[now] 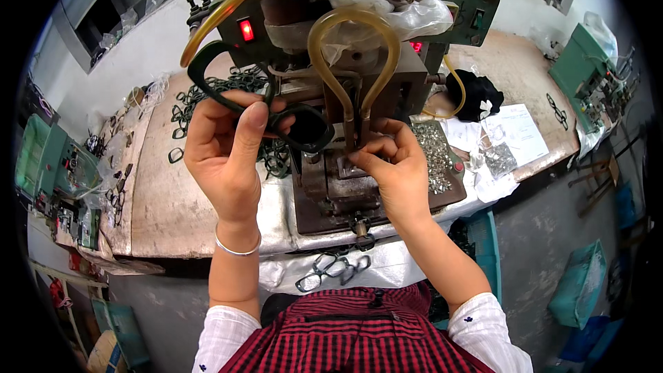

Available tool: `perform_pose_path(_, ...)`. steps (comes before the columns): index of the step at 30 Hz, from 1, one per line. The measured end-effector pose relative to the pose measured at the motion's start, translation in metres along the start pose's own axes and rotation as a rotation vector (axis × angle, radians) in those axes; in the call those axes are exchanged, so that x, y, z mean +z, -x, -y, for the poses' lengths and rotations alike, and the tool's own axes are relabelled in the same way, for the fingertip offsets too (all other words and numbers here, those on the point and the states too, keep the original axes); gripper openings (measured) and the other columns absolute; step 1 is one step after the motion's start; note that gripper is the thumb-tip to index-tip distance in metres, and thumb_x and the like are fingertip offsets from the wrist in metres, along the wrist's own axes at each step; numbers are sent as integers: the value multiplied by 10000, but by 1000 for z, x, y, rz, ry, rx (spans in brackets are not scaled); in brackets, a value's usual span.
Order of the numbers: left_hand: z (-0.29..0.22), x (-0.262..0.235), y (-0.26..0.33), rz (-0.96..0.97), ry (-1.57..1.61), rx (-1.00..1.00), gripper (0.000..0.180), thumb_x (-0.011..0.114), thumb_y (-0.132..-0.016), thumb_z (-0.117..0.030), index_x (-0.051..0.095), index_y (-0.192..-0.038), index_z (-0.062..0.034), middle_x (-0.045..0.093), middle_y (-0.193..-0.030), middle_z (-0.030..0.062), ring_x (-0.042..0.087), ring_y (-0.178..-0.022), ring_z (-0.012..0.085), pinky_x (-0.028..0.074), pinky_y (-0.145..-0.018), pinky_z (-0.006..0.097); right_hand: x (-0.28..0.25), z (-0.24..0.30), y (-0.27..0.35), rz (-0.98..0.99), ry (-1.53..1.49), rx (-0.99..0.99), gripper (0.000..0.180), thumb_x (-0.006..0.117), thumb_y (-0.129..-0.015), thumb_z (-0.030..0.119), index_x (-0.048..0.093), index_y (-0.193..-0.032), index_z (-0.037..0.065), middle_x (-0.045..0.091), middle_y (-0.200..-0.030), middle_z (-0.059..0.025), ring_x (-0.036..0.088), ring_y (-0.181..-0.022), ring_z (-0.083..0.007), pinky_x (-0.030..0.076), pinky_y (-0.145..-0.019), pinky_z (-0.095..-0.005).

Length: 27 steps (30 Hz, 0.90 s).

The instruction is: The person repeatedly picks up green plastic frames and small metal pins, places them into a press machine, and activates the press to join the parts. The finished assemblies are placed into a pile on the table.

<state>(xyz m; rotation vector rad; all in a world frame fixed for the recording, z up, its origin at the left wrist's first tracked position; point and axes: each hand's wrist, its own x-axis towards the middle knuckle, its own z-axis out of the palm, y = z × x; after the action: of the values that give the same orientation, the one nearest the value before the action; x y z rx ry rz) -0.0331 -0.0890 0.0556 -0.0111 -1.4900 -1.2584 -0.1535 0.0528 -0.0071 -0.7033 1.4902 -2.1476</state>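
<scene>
My left hand (231,166) is closed on a dark green eyeglass frame (199,69), holding it tilted and raised in front of the machine, left of centre. My right hand (404,176) pinches thumb and fingers together at the metal fixture (356,168) under the machine's head. Whatever sits between those fingertips is too small and hidden to make out. Just above them, two metal ends joined to a looped amber hose (318,34) point down. The green press-like machine (407,83) stands directly ahead, with a lit red switch (246,30).
Small metal parts (435,159) lie heaped on the plate right of the fixture. A pile of dark eyeglass frames (228,86) is behind my left hand. More frames (331,268) lie on white sheeting before me. Papers (518,135) and a black cloth item (473,97) are at right.
</scene>
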Motion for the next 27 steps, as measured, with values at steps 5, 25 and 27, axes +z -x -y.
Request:
perform_pose_path(5, 0, -2, 3, 32, 28, 3, 90, 643, -943, -18, 582, -984, 34, 655, -944, 85, 692, -870, 179, 633, -741, 330, 6, 6, 5, -20, -91, 66, 469, 683, -815, -55, 466, -1230, -79, 700, -859, -58, 638, -867, -108, 484, -848, -244)
perform_pose_path(25, -4, 31, 89, 829, -570, 667, 240, 552, -916, -24, 649, -1125, 40, 692, -1111, 226, 632, -722, 328, 535, -632, 373, -147, -113, 2, -358, 1265, -434, 57, 615, -705, 74, 640, -737, 35, 625, -854, -169, 592, -921, -338, 513, -752, -449)
perform_pose_path(27, -26, 41, 91, 789, -593, 798, 248, 524, -896, 27, 651, -1109, 38, 693, -1128, 210, 579, -660, 306, 465, -578, 400, -137, -96, -2, -341, 1198, -512, 167, 687, -706, 110, 609, -833, 35, 602, -886, -126, 559, -959, -317, 485, -773, -439)
